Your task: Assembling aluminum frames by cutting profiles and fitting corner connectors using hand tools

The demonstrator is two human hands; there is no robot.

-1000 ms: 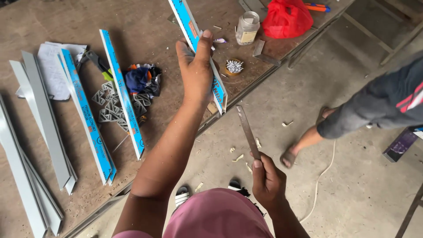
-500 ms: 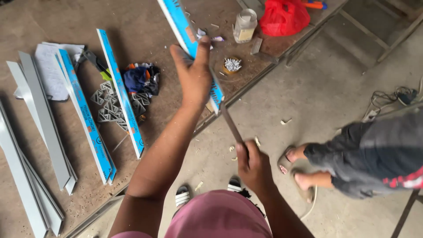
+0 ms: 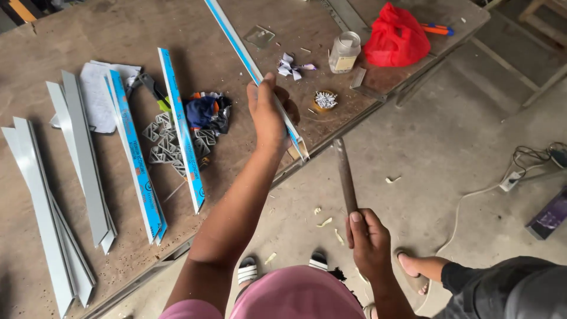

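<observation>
My left hand point(image 3: 269, 112) grips a long metal strip with blue film point(image 3: 251, 71) that lies slanted on the wooden table point(image 3: 118, 23), its near end at the table's front edge. My right hand point(image 3: 369, 242) holds a dark metal file point(image 3: 344, 174) by its lower end; its tip reaches up toward the strip's near end, a little to the right of it.
Two more blue-film strips point(image 3: 180, 127) and several grey strips point(image 3: 77, 159) lie on the table's left. A pile of small metal brackets point(image 3: 171, 145), a jar point(image 3: 344, 52), a red bag point(image 3: 396, 36) sit there too. Another person's leg point(image 3: 472, 283) is at lower right; a cable point(image 3: 520, 171) runs on the floor.
My left hand has lowered and pulled the strip nearer the table edge. The file has risen toward the strip's end. The other person has moved to the lower right.
</observation>
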